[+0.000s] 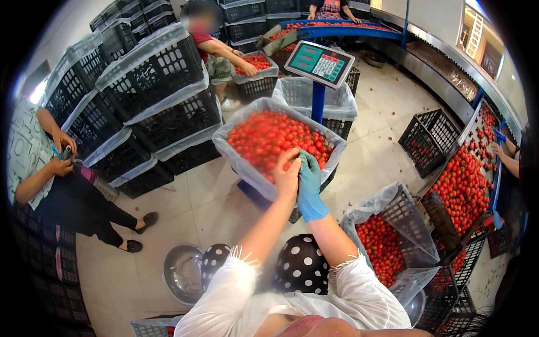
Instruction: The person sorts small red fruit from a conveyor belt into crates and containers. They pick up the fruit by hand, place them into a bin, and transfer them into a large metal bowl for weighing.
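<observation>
My bare left hand (pixel 288 175) and my right hand (pixel 309 181), in a blue-green glove, meet over the near edge of a crate full of small red tomatoes (pixel 278 139). The fingertips touch; whether something small is between them is hidden. A clear plastic liner (pixel 248 168) covers the crate's rim. The crate rests on a blue platform scale, whose display and keypad (pixel 320 64) stand on a blue post behind it.
Stacked black crates (pixel 156 71) rise at the left, with a person (pixel 76 185) beside them. Another person's arms (pixel 231 57) reach to a tomato crate. Right: a lined tomato crate (pixel 381 248), an empty-looking black crate (pixel 429 139) and a tomato-laden sorting table (pixel 461 185). A metal basin (pixel 184 274) is near my knees.
</observation>
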Demonstrator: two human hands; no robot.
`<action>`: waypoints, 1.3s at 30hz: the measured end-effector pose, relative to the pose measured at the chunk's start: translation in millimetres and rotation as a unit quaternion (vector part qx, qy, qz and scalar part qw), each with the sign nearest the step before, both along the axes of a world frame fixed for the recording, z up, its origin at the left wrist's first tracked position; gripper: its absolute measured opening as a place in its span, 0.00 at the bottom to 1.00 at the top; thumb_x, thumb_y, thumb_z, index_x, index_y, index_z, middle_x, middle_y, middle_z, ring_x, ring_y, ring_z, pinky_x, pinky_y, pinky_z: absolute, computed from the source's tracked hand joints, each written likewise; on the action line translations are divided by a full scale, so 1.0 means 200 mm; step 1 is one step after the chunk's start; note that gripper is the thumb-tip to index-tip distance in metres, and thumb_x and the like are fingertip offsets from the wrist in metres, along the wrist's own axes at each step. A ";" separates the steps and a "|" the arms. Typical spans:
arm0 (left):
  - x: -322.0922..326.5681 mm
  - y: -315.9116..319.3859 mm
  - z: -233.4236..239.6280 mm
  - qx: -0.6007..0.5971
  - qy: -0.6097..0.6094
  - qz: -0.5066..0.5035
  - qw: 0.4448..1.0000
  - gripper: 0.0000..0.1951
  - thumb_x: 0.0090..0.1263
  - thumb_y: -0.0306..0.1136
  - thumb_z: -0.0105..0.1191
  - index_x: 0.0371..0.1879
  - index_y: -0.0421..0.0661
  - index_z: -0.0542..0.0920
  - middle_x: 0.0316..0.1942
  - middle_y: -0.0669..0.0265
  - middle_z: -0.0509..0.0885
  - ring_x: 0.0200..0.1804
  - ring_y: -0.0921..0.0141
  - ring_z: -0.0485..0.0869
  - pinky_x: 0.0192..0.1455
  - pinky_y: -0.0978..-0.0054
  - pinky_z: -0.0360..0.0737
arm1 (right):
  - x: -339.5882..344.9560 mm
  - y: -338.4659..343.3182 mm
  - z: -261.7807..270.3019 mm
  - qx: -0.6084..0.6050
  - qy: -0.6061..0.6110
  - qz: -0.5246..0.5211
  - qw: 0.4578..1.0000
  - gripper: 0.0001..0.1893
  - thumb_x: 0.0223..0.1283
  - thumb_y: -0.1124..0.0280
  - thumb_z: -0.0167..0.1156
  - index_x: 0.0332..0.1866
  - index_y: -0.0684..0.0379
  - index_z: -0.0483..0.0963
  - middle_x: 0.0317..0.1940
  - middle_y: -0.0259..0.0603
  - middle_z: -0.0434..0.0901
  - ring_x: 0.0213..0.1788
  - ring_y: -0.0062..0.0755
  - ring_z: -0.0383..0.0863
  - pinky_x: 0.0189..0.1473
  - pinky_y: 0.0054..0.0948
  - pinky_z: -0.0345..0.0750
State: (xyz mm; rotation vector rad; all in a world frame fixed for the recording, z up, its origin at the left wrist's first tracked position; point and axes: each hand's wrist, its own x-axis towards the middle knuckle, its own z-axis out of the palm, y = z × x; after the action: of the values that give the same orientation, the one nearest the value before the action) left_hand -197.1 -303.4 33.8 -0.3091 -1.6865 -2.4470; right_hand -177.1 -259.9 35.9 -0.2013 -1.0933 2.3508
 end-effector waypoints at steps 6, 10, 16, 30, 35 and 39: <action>0.01 -0.07 -0.02 0.010 0.005 0.006 1.000 0.13 0.63 0.23 0.53 0.48 0.38 0.80 0.46 0.64 0.82 0.47 0.74 0.79 0.53 0.79 0.74 | 0.03 -0.07 0.02 -0.014 0.006 0.023 1.000 0.10 0.65 0.73 0.54 0.48 0.64 0.73 0.43 0.36 0.78 0.44 0.24 0.76 0.48 0.23 0.74; 0.03 -0.10 -0.01 0.026 -0.001 -0.004 1.000 0.13 0.64 0.23 0.54 0.47 0.39 0.80 0.46 0.64 0.82 0.47 0.75 0.79 0.52 0.79 0.74 | 0.06 -0.10 0.03 -0.019 0.001 0.025 0.999 0.10 0.65 0.73 0.54 0.49 0.63 0.73 0.43 0.36 0.78 0.43 0.23 0.77 0.47 0.22 0.75; 0.20 0.11 0.05 -0.051 0.031 -0.048 0.997 0.13 0.62 0.21 0.53 0.47 0.39 0.80 0.47 0.64 0.81 0.49 0.73 0.78 0.55 0.77 0.73 | 0.27 0.10 0.09 0.005 -0.006 -0.024 1.000 0.09 0.66 0.72 0.53 0.48 0.62 0.73 0.41 0.35 0.78 0.43 0.21 0.76 0.46 0.20 0.74; 0.83 -0.38 0.17 0.074 -0.001 0.006 0.997 0.12 0.62 0.22 0.54 0.45 0.40 0.80 0.56 0.64 0.76 0.58 0.72 0.73 0.61 0.75 0.67 | 0.85 -0.37 0.19 0.015 0.011 0.128 0.992 0.14 0.67 0.76 0.47 0.55 0.70 0.68 0.51 0.44 0.74 0.53 0.34 0.75 0.57 0.27 0.71; 1.45 -1.45 0.08 0.064 -0.052 0.388 0.918 0.15 0.64 0.22 0.51 0.50 0.43 0.79 0.46 0.68 0.81 0.47 0.75 0.78 0.53 0.77 0.74 | 1.24 -1.37 0.08 0.341 0.072 0.364 0.864 0.14 0.64 0.74 0.52 0.53 0.66 0.72 0.49 0.43 0.77 0.53 0.33 0.76 0.56 0.28 0.72; 2.05 -1.96 0.16 0.093 -0.059 0.603 0.790 0.14 0.68 0.28 0.49 0.51 0.45 0.78 0.43 0.66 0.80 0.44 0.74 0.78 0.49 0.75 0.76 | 1.67 -2.01 0.10 0.329 0.208 0.502 0.773 0.13 0.59 0.74 0.53 0.48 0.62 0.75 0.44 0.50 0.79 0.48 0.44 0.79 0.53 0.34 0.74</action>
State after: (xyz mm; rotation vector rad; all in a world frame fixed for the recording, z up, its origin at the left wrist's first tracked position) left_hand 212.3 -694.4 65.2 0.7486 -1.0405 -1.5691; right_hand 156.7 -661.3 56.1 1.4140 -1.9836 2.3517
